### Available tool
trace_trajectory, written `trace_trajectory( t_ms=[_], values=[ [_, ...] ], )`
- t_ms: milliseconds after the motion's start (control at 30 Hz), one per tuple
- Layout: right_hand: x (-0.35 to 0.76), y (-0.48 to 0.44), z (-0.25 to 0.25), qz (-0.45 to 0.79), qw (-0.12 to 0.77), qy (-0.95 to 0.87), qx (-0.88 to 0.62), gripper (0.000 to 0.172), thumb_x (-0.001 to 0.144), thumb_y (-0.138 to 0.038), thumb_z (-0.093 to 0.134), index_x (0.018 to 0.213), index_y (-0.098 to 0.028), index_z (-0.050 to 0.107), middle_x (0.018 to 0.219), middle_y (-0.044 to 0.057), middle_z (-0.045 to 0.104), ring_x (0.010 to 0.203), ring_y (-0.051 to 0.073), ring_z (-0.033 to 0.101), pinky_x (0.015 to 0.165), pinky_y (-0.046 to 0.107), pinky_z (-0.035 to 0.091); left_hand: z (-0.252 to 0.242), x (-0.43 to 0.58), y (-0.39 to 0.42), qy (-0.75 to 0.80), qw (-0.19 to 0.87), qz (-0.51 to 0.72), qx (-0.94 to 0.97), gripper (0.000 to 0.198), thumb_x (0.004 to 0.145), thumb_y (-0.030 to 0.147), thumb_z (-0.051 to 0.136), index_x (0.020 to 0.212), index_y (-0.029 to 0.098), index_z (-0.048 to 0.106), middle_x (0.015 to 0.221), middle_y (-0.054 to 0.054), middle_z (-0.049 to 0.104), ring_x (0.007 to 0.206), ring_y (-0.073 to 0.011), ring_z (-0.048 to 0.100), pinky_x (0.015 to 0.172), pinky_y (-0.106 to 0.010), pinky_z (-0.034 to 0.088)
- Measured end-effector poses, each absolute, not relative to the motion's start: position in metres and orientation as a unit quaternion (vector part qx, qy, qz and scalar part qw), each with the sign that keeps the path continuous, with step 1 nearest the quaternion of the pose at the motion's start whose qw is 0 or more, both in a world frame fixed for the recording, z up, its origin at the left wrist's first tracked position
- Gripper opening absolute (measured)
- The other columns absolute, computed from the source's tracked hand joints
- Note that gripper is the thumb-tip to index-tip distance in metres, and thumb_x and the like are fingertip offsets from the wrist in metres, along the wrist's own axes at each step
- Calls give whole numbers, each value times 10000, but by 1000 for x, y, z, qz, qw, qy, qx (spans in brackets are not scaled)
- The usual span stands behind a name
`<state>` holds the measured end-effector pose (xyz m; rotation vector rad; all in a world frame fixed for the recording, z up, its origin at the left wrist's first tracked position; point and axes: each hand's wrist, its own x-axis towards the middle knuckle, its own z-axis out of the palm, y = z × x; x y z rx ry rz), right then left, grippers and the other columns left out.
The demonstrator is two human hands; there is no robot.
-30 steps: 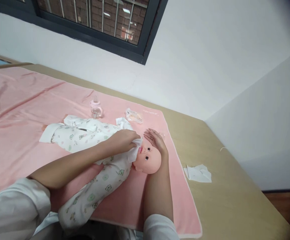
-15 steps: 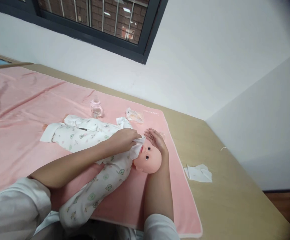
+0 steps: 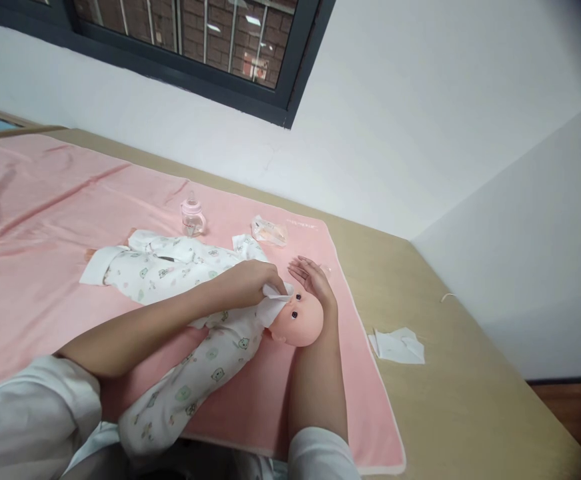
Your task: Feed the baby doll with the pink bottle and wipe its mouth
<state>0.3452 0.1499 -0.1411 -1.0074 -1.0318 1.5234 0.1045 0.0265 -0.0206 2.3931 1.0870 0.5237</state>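
A baby doll (image 3: 297, 319) in a white printed romper (image 3: 195, 360) lies on a pink blanket (image 3: 40, 220). My left hand (image 3: 247, 280) pinches a white tissue (image 3: 273, 303) and presses it onto the doll's mouth and nose. My right hand (image 3: 313, 280) rests open against the top of the doll's head, fingers stretched flat.
A small clear baby bottle (image 3: 192, 215) stands on the blanket behind the doll, with a plastic-wrapped packet (image 3: 269, 230) to its right. A crumpled white tissue (image 3: 397, 345) lies on the tan table (image 3: 460, 400) right of the blanket. A white wall and a dark window frame rise behind.
My left hand has slid the tissue a little further up over the doll's mouth towards its nose. The right hand has stayed on the head.
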Motion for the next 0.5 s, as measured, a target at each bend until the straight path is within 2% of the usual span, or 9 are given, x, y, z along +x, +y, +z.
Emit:
trace_trajectory(
  t_ms=[133, 233, 300, 500],
  values=[
    [345, 150, -141, 630, 500, -425, -415, 281, 706, -313, 750, 941, -217, 629, 953, 42, 722, 899, 167, 696, 984, 358, 521, -21, 107, 26, 401, 224, 196, 866, 452, 692, -18, 459, 953, 244, 719, 900, 1, 648, 853, -161, 594, 691, -235, 386],
    [345, 150, -141, 632, 500, -424, -414, 278, 699, -313, 753, 933, -224, 631, 945, 35, 726, 905, 173, 696, 968, 359, 531, -23, 107, 28, 409, 196, 200, 869, 282, 765, 36, 467, 830, 190, 694, 858, -11, 636, 812, -161, 587, 672, -243, 379],
    [345, 150, -141, 633, 500, -424, -412, 269, 698, -310, 755, 924, -227, 633, 936, 33, 727, 908, 175, 697, 961, 356, 535, -24, 107, 30, 408, 179, 199, 873, 238, 782, 45, 464, 763, 166, 668, 841, -20, 630, 800, -165, 585, 670, -247, 379],
    [345, 149, -141, 635, 499, -422, -413, 263, 709, -305, 747, 933, -225, 634, 945, 38, 723, 915, 173, 696, 964, 351, 532, -15, 102, 29, 389, 250, 208, 862, 398, 688, -14, 490, 913, 226, 714, 903, 13, 667, 838, -149, 605, 687, -215, 401]
  ],
)
